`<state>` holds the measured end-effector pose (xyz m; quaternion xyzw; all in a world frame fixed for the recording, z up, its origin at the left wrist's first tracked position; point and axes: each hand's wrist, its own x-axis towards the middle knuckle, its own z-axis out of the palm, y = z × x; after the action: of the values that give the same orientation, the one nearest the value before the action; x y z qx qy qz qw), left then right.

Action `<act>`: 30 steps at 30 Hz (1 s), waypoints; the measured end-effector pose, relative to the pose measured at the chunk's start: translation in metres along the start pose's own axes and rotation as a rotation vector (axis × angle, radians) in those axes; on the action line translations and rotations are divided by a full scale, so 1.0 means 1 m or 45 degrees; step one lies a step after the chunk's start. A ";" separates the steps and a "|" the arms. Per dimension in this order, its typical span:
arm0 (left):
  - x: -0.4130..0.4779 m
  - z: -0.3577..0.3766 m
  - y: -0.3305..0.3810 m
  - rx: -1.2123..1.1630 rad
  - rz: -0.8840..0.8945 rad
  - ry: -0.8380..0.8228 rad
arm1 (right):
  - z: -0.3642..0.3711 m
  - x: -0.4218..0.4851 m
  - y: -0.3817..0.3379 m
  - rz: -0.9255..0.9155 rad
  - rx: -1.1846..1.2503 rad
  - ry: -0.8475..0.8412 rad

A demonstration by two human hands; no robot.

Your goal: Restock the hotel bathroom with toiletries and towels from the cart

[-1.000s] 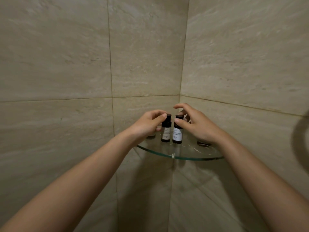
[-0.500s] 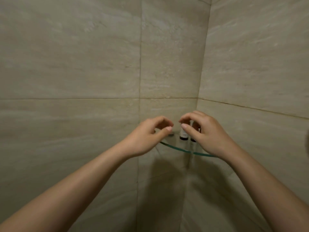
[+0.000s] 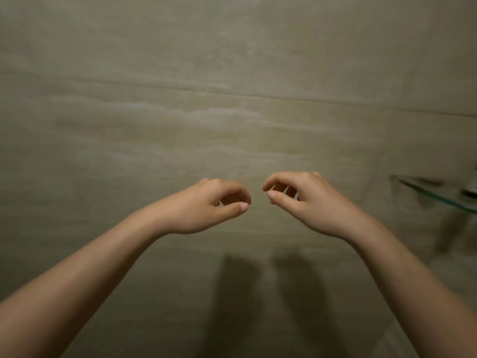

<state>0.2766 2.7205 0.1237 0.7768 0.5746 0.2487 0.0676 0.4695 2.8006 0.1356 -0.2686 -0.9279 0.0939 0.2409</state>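
Both hands hang in front of the tiled wall (image 3: 180,112), close together but apart. The left hand (image 3: 206,205) and right hand (image 3: 304,200) each have loosely curled fingers and hold nothing. At the far right, the blurred glass shelf (image 3: 438,198) shows an edge slanting down rightward; what stands on it cannot be told.

glass shelf (image 3: 438,197) smeared by blur, cut off at right edge; anything on it unreadable.
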 end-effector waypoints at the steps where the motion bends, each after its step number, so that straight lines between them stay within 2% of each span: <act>1: -0.021 -0.006 -0.013 0.004 -0.066 0.013 | 0.015 0.008 -0.012 -0.024 0.024 -0.048; 8: -0.186 -0.045 -0.093 -0.039 -0.512 0.128 | 0.126 0.055 -0.126 -0.250 0.190 -0.374; 14: -0.325 -0.075 -0.134 -0.040 -0.817 0.241 | 0.215 0.080 -0.241 -0.464 0.314 -0.594; 22: -0.491 -0.103 -0.151 -0.036 -1.188 0.390 | 0.312 0.089 -0.388 -0.741 0.429 -0.813; 30: -0.611 -0.108 -0.146 -0.067 -1.515 0.606 | 0.382 0.086 -0.506 -1.004 0.503 -1.006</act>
<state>-0.0312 2.1835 -0.0282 0.2467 0.9004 0.3484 0.0838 -0.0133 2.4061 -0.0071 0.2015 -0.9421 0.2611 -0.0608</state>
